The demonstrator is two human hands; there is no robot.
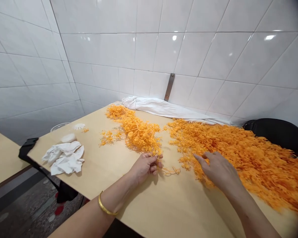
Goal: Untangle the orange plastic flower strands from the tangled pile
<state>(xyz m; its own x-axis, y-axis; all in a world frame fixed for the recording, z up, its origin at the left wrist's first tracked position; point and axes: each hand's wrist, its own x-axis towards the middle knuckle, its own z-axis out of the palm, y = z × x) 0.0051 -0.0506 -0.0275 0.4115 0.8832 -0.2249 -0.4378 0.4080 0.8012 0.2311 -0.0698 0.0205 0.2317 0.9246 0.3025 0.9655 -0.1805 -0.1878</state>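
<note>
My left hand (145,167) is closed round the stems of a bunch of orange plastic sprigs (139,132) that lies across the wooden table (106,168). My right hand (217,168) rests with fingers stretched out on the near edge of a large heap of the same orange sprigs (250,155). A single loose sprig (171,171) lies on the table between the two hands. A gold bangle (105,207) is on my left wrist.
Crumpled white tissues (64,158) and a white flower head (78,126) lie near the table's left corner. A white cloth bag (164,108) runs along the tiled wall. A black round object (278,132) sits at far right. Another table (2,158) stands left across a gap.
</note>
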